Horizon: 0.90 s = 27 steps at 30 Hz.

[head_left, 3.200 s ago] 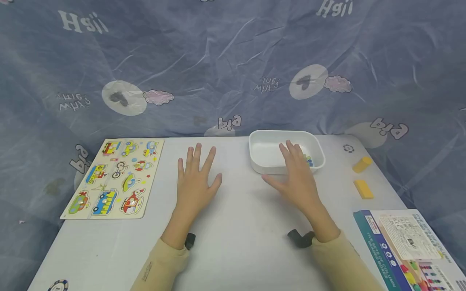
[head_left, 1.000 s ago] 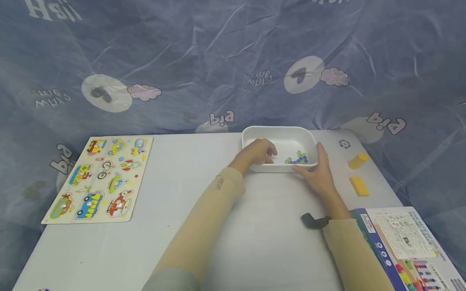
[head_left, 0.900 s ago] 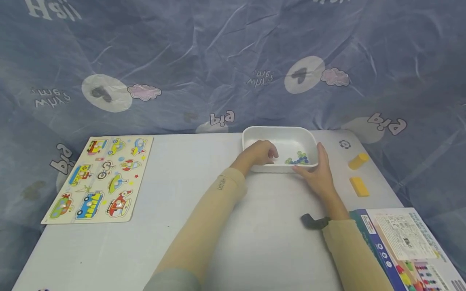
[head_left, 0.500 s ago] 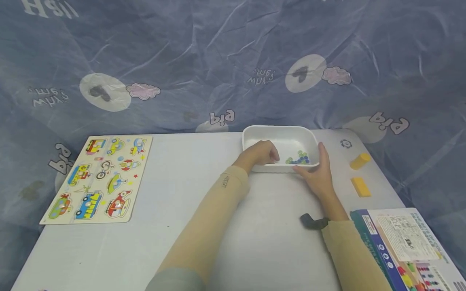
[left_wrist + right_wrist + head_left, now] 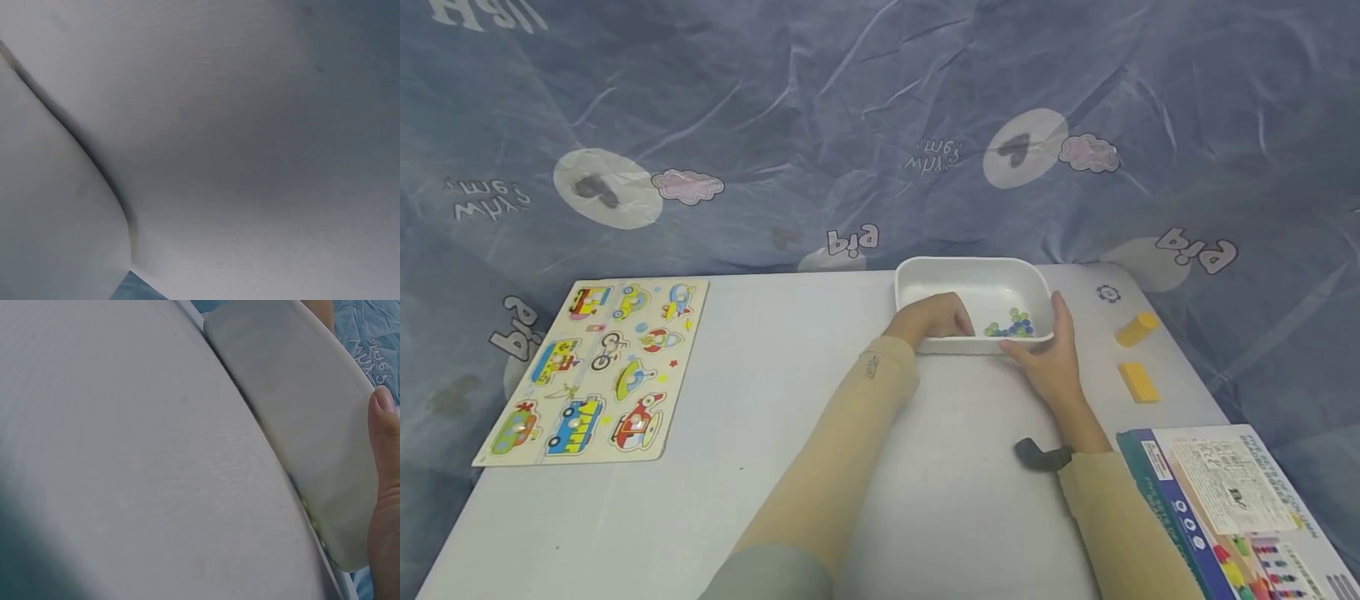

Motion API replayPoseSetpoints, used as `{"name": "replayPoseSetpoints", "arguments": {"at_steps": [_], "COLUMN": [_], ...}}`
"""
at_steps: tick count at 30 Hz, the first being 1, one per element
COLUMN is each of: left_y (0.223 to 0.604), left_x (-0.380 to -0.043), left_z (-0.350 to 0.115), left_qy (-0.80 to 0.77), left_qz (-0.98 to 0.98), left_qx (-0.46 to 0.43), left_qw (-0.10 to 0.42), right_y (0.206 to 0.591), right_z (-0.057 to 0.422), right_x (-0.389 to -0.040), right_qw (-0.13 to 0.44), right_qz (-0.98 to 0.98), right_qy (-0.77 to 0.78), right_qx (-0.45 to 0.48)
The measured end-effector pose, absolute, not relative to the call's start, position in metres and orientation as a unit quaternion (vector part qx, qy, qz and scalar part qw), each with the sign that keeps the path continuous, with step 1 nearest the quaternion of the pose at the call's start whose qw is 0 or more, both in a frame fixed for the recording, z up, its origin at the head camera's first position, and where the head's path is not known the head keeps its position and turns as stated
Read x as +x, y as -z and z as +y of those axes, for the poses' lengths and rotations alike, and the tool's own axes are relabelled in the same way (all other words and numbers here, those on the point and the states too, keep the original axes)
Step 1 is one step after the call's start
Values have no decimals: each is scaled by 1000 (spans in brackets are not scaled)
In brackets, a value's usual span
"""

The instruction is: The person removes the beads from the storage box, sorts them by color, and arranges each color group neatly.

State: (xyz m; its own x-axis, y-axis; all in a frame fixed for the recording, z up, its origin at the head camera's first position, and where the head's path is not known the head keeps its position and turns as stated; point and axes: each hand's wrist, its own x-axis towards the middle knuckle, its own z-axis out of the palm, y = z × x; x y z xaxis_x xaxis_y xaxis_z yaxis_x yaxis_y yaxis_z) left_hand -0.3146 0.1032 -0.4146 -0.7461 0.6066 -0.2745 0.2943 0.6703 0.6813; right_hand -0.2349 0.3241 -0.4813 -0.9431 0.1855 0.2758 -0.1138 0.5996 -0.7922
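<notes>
A white plastic box [image 5: 970,345] stands at the back of the table, with several small blue and green translucent beads [image 5: 1011,323] in its right part. My left hand [image 5: 931,317] reaches over the front rim into the box, left of the beads. Its fingers bend downward; the fingertips are partly hidden, and whether they pinch anything is unclear. At the box's front right corner my right hand [image 5: 1054,358] holds on, thumb at the front rim and fingers along the right side. That thumb [image 5: 384,425] shows against the box wall [image 5: 300,412] in the right wrist view.
On the left lies a vehicle puzzle board [image 5: 598,367]. A yellow cylinder [image 5: 1137,329] and a yellow block [image 5: 1138,382] are on the right, above a printed toy box [image 5: 1225,492]. A patterned blue cloth [image 5: 820,133] hangs behind the table. The left wrist view shows mainly white surfaces.
Both hands, spread above the table about three seconds ago, have moved to the box. Since a second ago, the left hand's fingers have shifted slightly right and down inside it; the right hand stays put.
</notes>
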Motion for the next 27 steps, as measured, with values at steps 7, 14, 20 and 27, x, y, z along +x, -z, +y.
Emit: {"name": "replayPoseSetpoints", "arguments": {"at_steps": [7,14,20,27], "left_y": [419,422,424,427], "left_x": [-317,-317,-320,-321], "left_z": [108,118,125,132], "left_qy": [-332,-339,-341,-346], "left_qz": [868,871,870,865], "left_qx": [263,247,239,256], "left_qw": [259,255,264,257], "right_y": [480,479,478,479], "right_z": [322,322,322,323], "right_x": [-234,-232,-232,-232], "right_qw": [167,164,168,177], "right_qz": [-877,-875,-876,-875], "right_qy": [-449,-454,-451,-450], "right_qx": [-25,-25,-19,-14]}}
